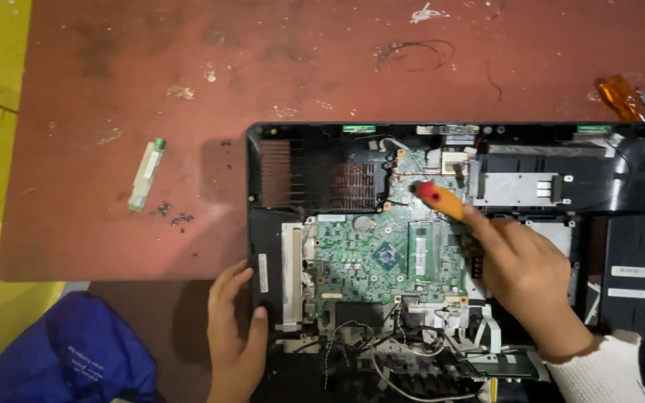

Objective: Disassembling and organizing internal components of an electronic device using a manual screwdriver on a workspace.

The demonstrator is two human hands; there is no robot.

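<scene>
Opened laptop chassis [636,186], black, lies base-up at the near right part of the red table [113,112], its near end hanging over the table's near edge. Green motherboard [367,257] exposed mid-chassis, copper heatsink fins [352,185] toward the far side, loose wires [382,358] at the near end.

Right hand [524,272] comes in from the near right, white knit cuff at the wrist, back of hand up. Fingers curled tight around an orange-handled screwdriver [442,200], index laid along the handle. The red end of the tool points far-left and sits over the far part of the board, beside the heatsink. Tip itself too small to make out.

Left hand [233,328] rests at the chassis's near left corner, palm down. Fingers together and lying along the left side wall, thumb pressed on the black frame. Holds nothing, just braces.

Narrow green circuit strip [148,173] lies near the table's left edge, a few small dark screws [177,219] just beside it. Another orange-handled tool [621,97] at the far right edge. Blue bag [76,358] below the near left corner.
</scene>
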